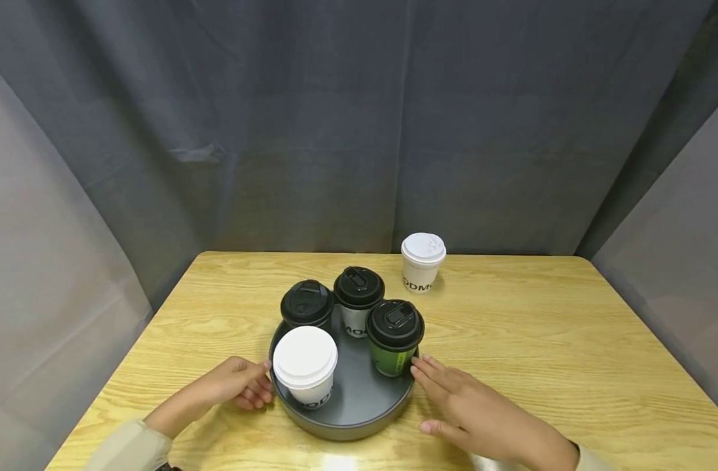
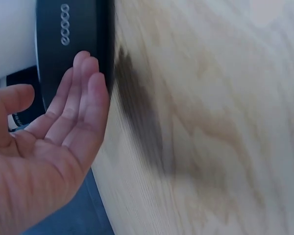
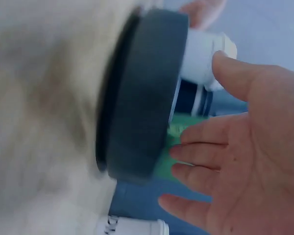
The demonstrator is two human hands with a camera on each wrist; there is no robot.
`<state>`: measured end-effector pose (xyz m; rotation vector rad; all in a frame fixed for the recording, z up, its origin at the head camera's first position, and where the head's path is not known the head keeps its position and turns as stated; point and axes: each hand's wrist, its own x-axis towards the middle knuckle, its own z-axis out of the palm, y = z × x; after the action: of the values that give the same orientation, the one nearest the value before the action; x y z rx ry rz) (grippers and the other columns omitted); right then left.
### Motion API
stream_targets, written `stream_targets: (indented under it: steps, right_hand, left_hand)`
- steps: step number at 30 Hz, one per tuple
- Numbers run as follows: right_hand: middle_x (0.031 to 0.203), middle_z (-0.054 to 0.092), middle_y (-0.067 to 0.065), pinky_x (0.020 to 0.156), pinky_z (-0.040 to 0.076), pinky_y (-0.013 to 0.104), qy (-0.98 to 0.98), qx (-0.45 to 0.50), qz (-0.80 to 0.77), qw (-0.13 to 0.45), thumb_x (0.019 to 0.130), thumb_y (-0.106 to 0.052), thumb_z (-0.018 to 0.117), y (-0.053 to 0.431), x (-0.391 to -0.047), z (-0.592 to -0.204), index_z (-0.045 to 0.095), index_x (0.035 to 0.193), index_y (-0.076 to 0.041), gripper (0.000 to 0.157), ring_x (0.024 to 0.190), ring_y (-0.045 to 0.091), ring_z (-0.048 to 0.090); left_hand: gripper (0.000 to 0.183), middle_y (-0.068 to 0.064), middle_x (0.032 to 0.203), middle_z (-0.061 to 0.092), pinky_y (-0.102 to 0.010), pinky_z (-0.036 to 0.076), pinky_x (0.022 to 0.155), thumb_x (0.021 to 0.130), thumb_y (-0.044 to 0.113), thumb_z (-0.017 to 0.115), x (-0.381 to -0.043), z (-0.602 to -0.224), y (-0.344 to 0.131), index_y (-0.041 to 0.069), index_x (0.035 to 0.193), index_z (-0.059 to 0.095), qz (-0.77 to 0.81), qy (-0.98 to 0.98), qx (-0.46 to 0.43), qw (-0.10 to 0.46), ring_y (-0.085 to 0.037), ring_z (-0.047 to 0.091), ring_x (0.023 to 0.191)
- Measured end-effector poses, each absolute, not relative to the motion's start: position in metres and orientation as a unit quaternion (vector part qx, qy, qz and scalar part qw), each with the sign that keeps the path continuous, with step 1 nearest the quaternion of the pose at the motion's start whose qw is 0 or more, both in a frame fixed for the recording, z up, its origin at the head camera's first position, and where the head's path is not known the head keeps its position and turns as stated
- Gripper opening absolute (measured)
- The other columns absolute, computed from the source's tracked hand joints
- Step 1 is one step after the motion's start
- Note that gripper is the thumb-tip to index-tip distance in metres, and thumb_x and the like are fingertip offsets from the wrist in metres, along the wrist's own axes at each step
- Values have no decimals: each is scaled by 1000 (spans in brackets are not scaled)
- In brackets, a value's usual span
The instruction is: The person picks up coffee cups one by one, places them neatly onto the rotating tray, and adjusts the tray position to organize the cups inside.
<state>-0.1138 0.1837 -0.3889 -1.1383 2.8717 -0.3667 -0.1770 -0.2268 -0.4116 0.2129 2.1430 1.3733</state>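
A round dark grey tray (image 1: 356,418) stands on the table with several lidded paper cups on it. A white-lidded white cup (image 1: 306,360) is at its front left, and a black-lidded green cup (image 1: 392,356) at its right. Behind them are a black-lidded cup (image 1: 307,304) and a black-lidded white cup (image 1: 358,294). My left hand (image 1: 244,384) is at the tray's left side, extended fingers (image 2: 73,107) against its outer wall, thumb apart. On the other side, my right hand (image 1: 467,409) has straight, spread fingers (image 3: 201,154) close by the tray's edge and the green cup.
One more white-lidded white cup (image 1: 420,265) stands off the tray near the back of the wooden table (image 1: 547,327). A dark grey curtain (image 1: 312,131) hangs behind the table, with pale cloth (image 1: 47,261) at the left side.
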Motion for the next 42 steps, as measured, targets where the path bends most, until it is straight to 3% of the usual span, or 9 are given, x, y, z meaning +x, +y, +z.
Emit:
stream_targets:
  steps: [8,11,21,33,42]
  right_hand:
    - [151,29,24,108,31,56,930,-331,-158,17,96,-43,54,199,-154,-392,33,145,5,72,139,41,29]
    - [151,27,25,109,28,56,926,-335,-172,22,96,-47,51,201,-169,-398,31,145,6,75,139,41,26]
    - [155,19,19,111,25,56,910,-357,-208,30,94,-50,53,200,-192,-413,28,148,0,78,142,40,20]
    - [157,19,14,108,28,61,923,-335,-189,29,92,-51,55,200,-167,-413,25,150,-4,81,142,38,19]
    - [152,28,23,105,33,60,936,-330,-121,13,93,-49,55,189,-138,-411,36,143,5,76,141,38,26]
  left_hand:
    - [48,-7,81,70,-25,56,62,101,33,45,-160,-414,-222,-11,97,65,536,773,88,327,-11,65,67]
    - [48,-7,81,70,-24,56,61,101,34,46,-153,-416,-216,-10,97,65,547,759,91,341,-10,64,67]
    - [47,-8,81,71,-21,55,60,100,35,47,-144,-424,-204,-9,95,64,573,727,90,367,-7,64,64]
    - [51,-8,83,71,-23,56,62,101,37,45,-154,-422,-212,-9,97,64,571,737,86,351,-9,65,68]
    - [54,-7,82,71,-26,57,63,101,42,44,-168,-426,-227,-8,97,65,562,756,63,328,-10,66,69]
